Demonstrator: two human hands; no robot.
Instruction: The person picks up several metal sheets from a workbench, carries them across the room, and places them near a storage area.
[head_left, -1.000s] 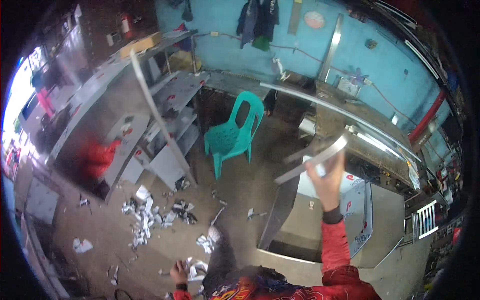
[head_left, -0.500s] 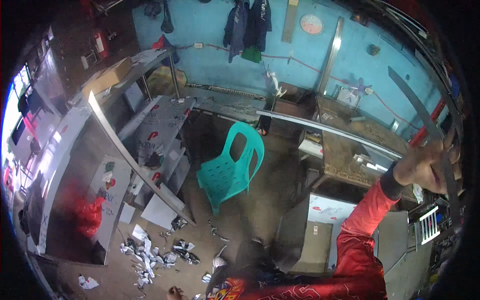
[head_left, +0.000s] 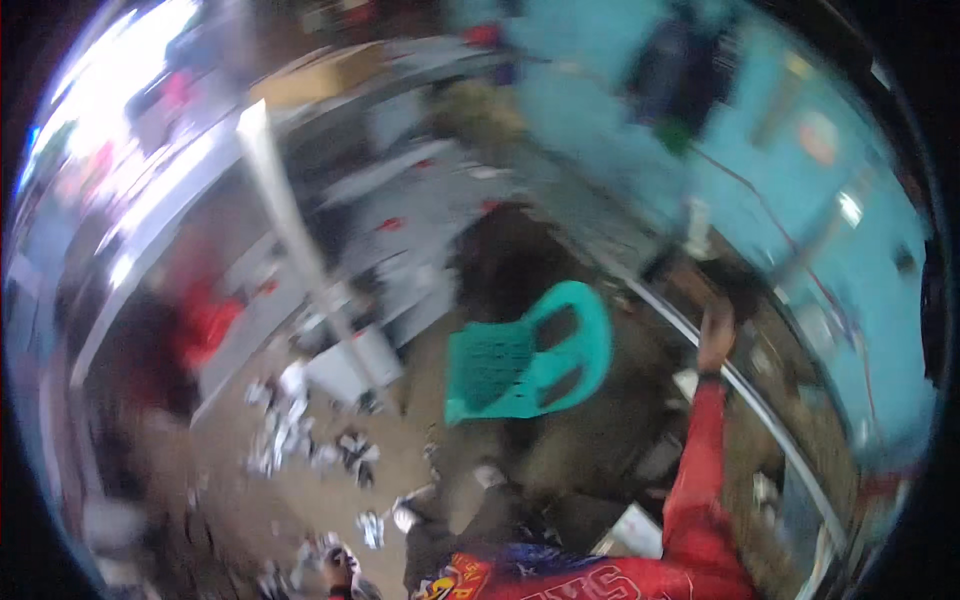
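My right arm in a red sleeve stretches forward. My right hand (head_left: 716, 340) is at a long pale metal bar (head_left: 755, 395), overlapping it; motion blur hides whether the fingers close round it. The bar slants across a brown workbench (head_left: 800, 420) on the right. Low at the bottom edge, my left hand (head_left: 338, 568) hangs near paper scraps on the floor, its fingers too dark and blurred to read. No dark flat strip shows at my right hand now.
A green plastic chair (head_left: 530, 350) stands in the middle. Crumpled scraps (head_left: 290, 425) litter the floor to the left. An upright pale metal strip (head_left: 290, 215) rises before a grey sheet-covered bench (head_left: 400, 215). A red bag (head_left: 212, 325) sits far left. Clothes (head_left: 680, 70) hang on the blue wall.
The view has swung right and blurred. My right hand has come from the far right, where it was beside a dark flat strip, to the long pale bar. The strip is out of sight.
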